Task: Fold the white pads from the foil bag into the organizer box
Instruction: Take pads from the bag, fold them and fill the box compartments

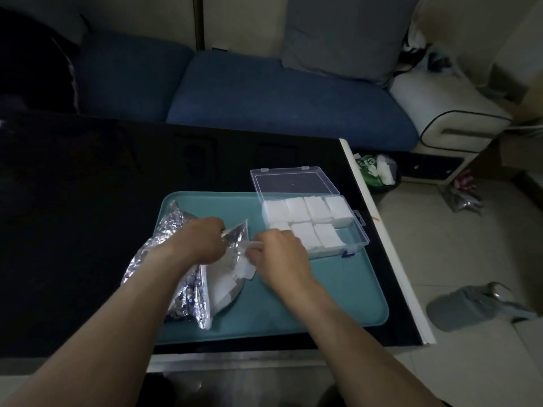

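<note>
A crinkled silver foil bag lies on the left half of a teal tray. My left hand grips the bag's open mouth and holds it up. My right hand pinches the opposite lip of the mouth, just above a white pad that sticks out of the bag. More white pads show inside the bag. A clear organizer box stands open on the tray's right side, with folded white pads filling several compartments.
The tray sits on a black table whose white right edge runs close to the box. The box lid lies open toward the back. A blue sofa stands behind the table. A bin and a slipper are on the floor at right.
</note>
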{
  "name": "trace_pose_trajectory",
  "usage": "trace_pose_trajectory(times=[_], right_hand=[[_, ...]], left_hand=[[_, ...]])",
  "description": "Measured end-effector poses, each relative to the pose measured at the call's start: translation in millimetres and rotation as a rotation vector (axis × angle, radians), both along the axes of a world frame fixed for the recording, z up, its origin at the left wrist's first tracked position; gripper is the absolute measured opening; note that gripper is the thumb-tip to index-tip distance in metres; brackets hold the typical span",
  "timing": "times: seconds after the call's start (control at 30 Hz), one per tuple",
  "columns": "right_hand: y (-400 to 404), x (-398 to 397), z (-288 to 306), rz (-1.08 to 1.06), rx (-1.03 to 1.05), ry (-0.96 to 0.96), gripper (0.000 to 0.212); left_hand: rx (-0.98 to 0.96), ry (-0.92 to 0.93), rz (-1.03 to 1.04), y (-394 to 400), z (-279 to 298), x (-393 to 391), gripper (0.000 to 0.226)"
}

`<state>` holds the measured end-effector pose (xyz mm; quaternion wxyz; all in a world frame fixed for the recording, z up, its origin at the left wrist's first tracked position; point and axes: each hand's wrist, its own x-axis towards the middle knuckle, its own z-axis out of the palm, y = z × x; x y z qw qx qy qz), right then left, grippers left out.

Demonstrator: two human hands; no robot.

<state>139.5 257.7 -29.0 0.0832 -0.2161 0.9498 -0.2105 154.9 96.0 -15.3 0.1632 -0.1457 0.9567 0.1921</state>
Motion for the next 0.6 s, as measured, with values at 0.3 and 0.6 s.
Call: trace_pose_trajectory(times=[0.3,0.6], right_hand=[[42,-17,28,-0.251,-0.27,-0.25,0.021],[57,-24,21,-0.274,-0.324,-0.321,0.015]], left_hand=[[-0.091,0.345,-0.158,23,4,1,0.017],[-0.325,0.102,-0.1,43,-25,-7,0.042]])
